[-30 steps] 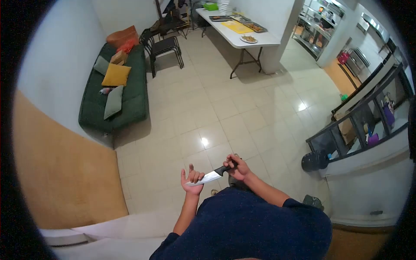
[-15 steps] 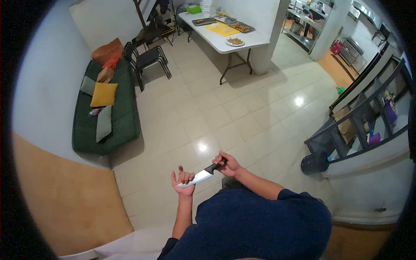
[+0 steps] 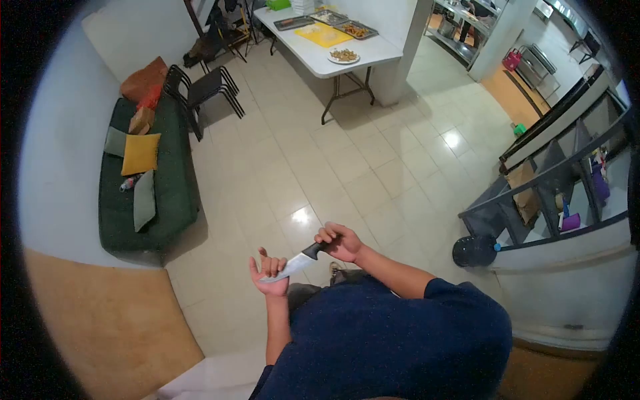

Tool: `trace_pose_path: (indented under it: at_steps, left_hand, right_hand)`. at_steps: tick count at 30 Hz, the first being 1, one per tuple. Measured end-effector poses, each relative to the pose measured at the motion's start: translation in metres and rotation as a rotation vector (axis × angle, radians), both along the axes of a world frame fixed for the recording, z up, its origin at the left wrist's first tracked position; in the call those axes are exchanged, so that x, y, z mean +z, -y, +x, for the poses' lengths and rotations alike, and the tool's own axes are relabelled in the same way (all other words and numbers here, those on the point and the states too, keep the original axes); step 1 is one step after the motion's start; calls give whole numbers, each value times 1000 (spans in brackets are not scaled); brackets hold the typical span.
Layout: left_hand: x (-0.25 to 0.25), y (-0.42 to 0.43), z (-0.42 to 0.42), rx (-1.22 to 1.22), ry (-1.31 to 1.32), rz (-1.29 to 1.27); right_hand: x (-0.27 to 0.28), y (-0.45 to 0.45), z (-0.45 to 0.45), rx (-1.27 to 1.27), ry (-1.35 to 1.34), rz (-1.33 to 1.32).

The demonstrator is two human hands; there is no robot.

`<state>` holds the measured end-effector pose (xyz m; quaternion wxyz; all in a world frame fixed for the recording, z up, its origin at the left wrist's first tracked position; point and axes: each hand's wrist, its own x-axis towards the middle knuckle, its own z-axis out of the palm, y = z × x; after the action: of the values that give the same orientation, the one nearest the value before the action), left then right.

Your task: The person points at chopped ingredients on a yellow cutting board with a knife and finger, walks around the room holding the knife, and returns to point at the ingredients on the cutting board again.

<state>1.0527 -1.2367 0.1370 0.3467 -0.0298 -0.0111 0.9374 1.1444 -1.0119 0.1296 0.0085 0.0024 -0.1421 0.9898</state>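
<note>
A large knife (image 3: 294,267) with a broad silver blade and a black handle is held in front of my body, its handle pointing up and to the right. My right hand (image 3: 339,242) is closed around the handle. The blade's tip end lies across the palm of my left hand (image 3: 272,273); some of its fingers curl over the blade, while the thumb and index finger stick out.
A green couch (image 3: 175,213) with cushions stands left, beside stacked black chairs (image 3: 207,87). A white folding table (image 3: 313,61) at the back bears trays and a plate of food (image 3: 343,57). Stairs with a dark railing (image 3: 533,183) and a black bucket (image 3: 474,251) are right. A person stands in the far kitchen.
The view has turned and moved forward, so the couch and table appear further left. The knife and both hands have shifted left in view, with the knife still held by both.
</note>
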Motion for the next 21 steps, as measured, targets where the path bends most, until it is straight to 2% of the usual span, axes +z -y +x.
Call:
trace_pose_path:
  at_steps: [3,8,11,15,21]
  left_hand:
    - [-6,6,0,-2,-74,0]
    - [-12,6,-12,-10,-67,-73]
    - [-17,2,-24,36,-22,-83]
    - [-12,-10,-63,52,-107,-35]
    - [-4,-31,-114,-72,-107,-20]
  right_hand:
    - [14,3,3,34,45,-60]
    - [-10,8,-14,21,65,-269]
    - [-14,7,-21,3,115,-269]
    - [-2,-1,-49,-1,133,-135]
    - [0,-17,-97,-47,203,-117]
